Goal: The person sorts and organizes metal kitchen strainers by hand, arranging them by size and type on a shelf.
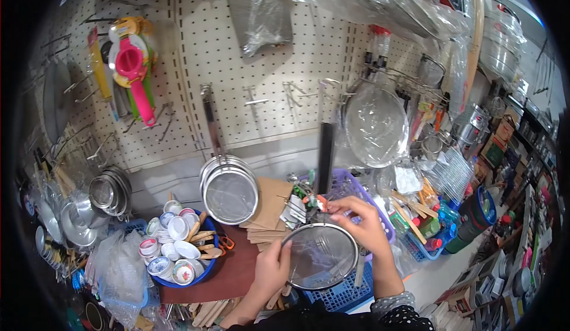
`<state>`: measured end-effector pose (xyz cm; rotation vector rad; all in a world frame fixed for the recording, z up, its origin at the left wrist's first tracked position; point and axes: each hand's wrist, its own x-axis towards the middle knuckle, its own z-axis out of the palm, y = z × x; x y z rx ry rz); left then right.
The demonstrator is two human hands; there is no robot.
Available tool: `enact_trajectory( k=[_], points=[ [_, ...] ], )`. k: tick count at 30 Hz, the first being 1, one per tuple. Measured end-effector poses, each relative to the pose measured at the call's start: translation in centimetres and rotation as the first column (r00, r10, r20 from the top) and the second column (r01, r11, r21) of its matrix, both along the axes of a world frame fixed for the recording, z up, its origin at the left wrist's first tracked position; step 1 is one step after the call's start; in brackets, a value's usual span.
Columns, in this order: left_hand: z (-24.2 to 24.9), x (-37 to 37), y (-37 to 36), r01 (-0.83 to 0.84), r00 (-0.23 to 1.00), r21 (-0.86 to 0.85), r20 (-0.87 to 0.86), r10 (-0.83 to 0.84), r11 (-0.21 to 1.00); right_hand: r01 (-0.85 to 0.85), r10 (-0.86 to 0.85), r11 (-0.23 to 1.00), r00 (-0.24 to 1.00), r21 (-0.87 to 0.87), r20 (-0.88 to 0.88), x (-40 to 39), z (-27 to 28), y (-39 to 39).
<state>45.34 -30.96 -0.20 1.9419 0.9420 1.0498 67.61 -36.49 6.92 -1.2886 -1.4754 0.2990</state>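
A round mesh strainer (323, 257) with a long black handle is held in front of me, its handle pointing up. My left hand (273, 268) grips the left side of the rim, thumb against the edge. At the top right, my right hand (361, 219) has its fingers closed around the place where handle and rim meet. A small orange-red piece (321, 203) shows at those fingertips; I cannot make out what it is. Behind the mesh lies a blue basket (341, 295), partly hidden by the strainer.
More strainers (231, 197) hang on the pegboard (267, 120). A blue tub (208, 265) of small bowls and wooden-handled tools stands to the left, beside brown cardboard pieces (270, 206). Right of my hands are a purple basket (387, 227) and bottles in a blue basket (421, 251).
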Motion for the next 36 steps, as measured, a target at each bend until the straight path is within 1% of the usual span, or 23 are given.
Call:
enact_trajectory(
  k=[1,2,3,4,5,6,7,8,9,12,14,18,19,24,27,32,33,36],
  points=[
    [0.4,-0.9,0.3,-0.037,0.994,0.040,0.100,0.033,0.998,-0.031,0.031,0.999,0.999,-0.013,0.040,-0.8,-0.4,0.8],
    [0.9,-2.1,0.7,-0.073,0.994,0.049,0.082,0.069,0.996,-0.060,0.062,0.998,0.995,-0.026,0.080,-1.6,-0.9,1.7],
    [0.7,-3.3,1.5,-0.093,0.993,0.058,0.075,0.089,0.994,-0.100,0.089,0.993,0.980,0.057,0.179,-2.3,-1.5,3.2],
    [0.4,-4.2,2.2,-0.114,0.992,0.066,0.069,0.109,0.991,-0.124,0.115,0.992,0.977,0.040,0.180,-3.1,-1.6,4.0],
    [0.6,-4.9,2.7,-0.148,0.984,0.100,0.114,0.136,0.984,-0.147,0.141,0.989,0.973,0.023,0.181,-4.2,-1.3,4.9],
    [1.4,-5.7,2.9,-0.184,0.976,0.084,0.133,0.172,0.979,-0.172,0.168,0.985,0.969,0.007,0.181,-5.3,-1.1,5.7],
    [1.6,-6.6,3.6,-0.215,0.973,0.160,0.115,0.198,0.963,-0.184,0.183,0.983,0.978,-0.008,0.098,-6.5,-1.1,6.5],
    [1.7,-7.6,4.4,-0.241,0.970,0.236,0.097,0.224,0.941,-0.189,0.187,0.982,0.975,0.006,0.120,-7.3,-1.2,7.5],
    [1.5,-8.4,5.1,-0.257,0.963,0.191,0.131,0.235,0.947,-0.194,0.189,0.981,0.972,0.019,0.141,-8.0,-1.4,8.5],
    [1.8,-10.1,7.2,-0.308,0.951,0.282,0.090,0.294,0.909,-0.208,0.198,0.977,0.966,0.046,0.167,-9.9,-2.1,11.5],
    [0.5,-10.9,9.0,-0.338,0.941,0.233,0.088,0.326,0.912,-0.218,0.198,0.972,0.962,0.091,0.191,-10.6,-3.1,14.0],
    [-2.3,-11.3,11.8,-0.374,0.924,0.151,0.145,0.354,0.915,-0.241,0.235,0.971,0.954,0.007,0.183,-11.6,-4.0,17.4],
    [-3.0,-11.3,12.6,-0.394,0.917,0.199,0.152,0.369,0.897,-0.236,0.231,0.972,0.955,0.008,0.187,-11.7,-4.4,18.0],
    [-3.7,-11.4,14.6,-0.370,0.928,0.192,0.112,0.354,0.909,-0.195,0.187,0.981,0.958,0.019,0.216,-11.9,-6.1,20.5],
    [-4.7,-11.4,16.0,-0.355,0.935,0.184,0.094,0.343,0.917,-0.174,0.177,0.984,0.955,-0.034,0.238,-11.7,-6.3,21.3],
    [-5.7,-11.0,18.0,-0.339,0.941,0.149,0.035,0.338,0.929,-0.222,0.233,0.973,0.930,-0.069,0.284,-10.5,-7.3,24.1],
    [-6.0,-10.9,18.6,-0.365,0.927,0.152,-0.027,0.373,0.918,-0.246,0.256,0.967,0.922,-0.072,0.291,-10.6,-7.3,24.7],
    [-6.1,-9.9,19.8,-0.476,0.857,0.387,0.002,0.515,0.790,-0.111,0.104,0.994,0.883,-0.012,0.458,-10.8,-7.4,25.3]
  ],
)
